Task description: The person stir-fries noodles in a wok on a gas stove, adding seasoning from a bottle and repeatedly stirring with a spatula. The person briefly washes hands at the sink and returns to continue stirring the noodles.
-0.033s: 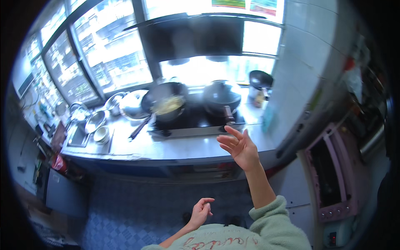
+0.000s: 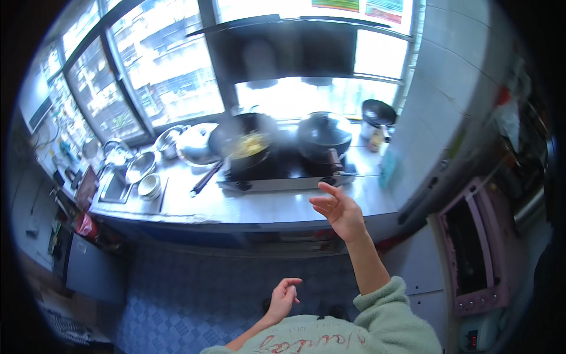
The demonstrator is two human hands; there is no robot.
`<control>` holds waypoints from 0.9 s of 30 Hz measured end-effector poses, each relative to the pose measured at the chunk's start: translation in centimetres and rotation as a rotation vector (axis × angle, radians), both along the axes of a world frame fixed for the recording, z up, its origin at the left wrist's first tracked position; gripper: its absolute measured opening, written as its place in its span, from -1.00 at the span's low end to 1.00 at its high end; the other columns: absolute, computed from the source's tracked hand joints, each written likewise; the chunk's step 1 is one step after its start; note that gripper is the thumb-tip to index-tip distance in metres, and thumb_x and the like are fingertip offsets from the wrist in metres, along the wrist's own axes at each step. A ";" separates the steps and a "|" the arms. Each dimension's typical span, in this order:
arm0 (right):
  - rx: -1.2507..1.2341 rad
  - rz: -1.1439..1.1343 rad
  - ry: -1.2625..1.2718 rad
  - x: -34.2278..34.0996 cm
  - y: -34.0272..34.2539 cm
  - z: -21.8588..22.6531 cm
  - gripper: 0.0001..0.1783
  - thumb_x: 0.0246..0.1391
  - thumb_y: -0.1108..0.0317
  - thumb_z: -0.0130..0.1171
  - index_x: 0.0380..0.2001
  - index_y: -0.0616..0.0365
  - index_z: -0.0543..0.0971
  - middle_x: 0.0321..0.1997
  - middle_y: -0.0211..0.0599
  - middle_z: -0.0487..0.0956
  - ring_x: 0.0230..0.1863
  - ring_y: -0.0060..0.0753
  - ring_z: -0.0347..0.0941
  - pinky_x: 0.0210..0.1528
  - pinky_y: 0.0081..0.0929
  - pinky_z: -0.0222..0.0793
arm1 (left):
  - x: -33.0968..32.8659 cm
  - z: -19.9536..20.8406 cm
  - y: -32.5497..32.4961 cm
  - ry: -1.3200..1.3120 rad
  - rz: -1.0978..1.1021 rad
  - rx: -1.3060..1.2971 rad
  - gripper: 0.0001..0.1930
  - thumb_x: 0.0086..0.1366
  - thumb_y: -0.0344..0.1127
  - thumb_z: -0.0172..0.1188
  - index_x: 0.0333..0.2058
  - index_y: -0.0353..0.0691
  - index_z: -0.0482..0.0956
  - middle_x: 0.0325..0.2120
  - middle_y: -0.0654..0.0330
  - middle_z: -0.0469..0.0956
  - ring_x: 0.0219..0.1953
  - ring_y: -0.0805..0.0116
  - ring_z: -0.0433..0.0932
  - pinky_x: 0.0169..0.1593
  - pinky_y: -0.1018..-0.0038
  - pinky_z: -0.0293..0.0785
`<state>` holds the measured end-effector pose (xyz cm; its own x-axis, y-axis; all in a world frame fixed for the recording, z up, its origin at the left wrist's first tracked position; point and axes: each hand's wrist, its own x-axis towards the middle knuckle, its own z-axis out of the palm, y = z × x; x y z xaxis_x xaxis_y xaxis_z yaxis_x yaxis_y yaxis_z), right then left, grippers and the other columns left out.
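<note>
Two hands hold nothing visible before the worktop (image 2: 265,206).

Compared with a moment ago, the view swings slightly and the right hand (image 2: 346,220) bends its fingers more; they are loosely spread, empty, by the front edge, so the pans stay untouched. The left hand (image 2: 283,300) hangs lower, fingers half bent. Toward the back edge, the frying pan (image 2: 261,124) with yellow food (image 2: 250,145) sits left of the lidded pan (image 2: 324,137).

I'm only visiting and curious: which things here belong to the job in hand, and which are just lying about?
Probably in the job:
stove, nearest the right hand
open pan with food
covered pan

Probably just lying about:
white bowls
metal bowl
pink oven
</note>
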<state>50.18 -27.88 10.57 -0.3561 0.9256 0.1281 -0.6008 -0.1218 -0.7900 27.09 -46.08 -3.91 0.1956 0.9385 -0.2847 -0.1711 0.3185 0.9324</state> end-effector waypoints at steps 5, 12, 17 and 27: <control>-0.237 -0.159 -0.325 -15.1 3.2 -6.8 -0.73 0.41 0.35 -0.08 0.00 0.27 0.50 -0.54 -0.50 0.41 -0.46 -0.61 0.38 -0.27 -0.60 0.39 | -14.6 -0.9 2.2 0.062 0.250 0.007 -0.72 0.43 -0.46 -0.09 0.06 -0.30 0.44 -0.52 0.39 0.34 -0.52 0.63 0.32 -0.33 0.57 0.51; 0.124 -0.279 -0.818 -24.6 10.7 -8.4 -0.72 0.26 0.35 0.11 0.00 0.21 0.47 -0.37 -0.39 0.49 -0.38 -0.52 0.43 -0.31 -0.48 0.38 | -27.2 -1.1 9.3 -0.134 0.440 -0.115 -0.70 0.41 -0.46 0.01 0.10 -0.24 0.39 -0.28 0.24 0.52 -0.33 0.53 0.52 -0.25 0.51 0.59; 0.404 -0.468 -1.216 -30.5 20.3 -8.2 -0.61 0.16 0.21 0.26 -0.07 0.21 0.42 -0.35 -0.20 0.56 -0.31 -0.19 0.54 -0.25 -0.25 0.42 | -30.6 -1.5 17.4 -0.377 0.461 -0.152 -0.73 0.44 -0.38 0.00 0.07 -0.22 0.43 -0.25 0.18 0.57 -0.31 0.42 0.56 -0.22 0.42 0.59; 0.568 -0.288 -1.747 -32.4 34.0 -7.9 -0.51 -0.09 0.44 0.25 -0.09 0.28 0.29 -0.20 0.19 0.56 -0.18 0.23 0.58 -0.12 -0.05 0.55 | -36.3 -3.7 31.1 -0.798 0.429 -0.383 -0.67 0.50 -0.12 -0.10 0.00 -0.21 0.46 -0.20 0.01 0.58 -0.18 0.16 0.59 -0.11 0.21 0.56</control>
<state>17.74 6.13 2.66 -0.2687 0.9567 0.1124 0.8853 0.2912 -0.3625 -9.22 -14.98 -7.58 0.1268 0.8466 -0.5169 -0.8772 0.3390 0.3399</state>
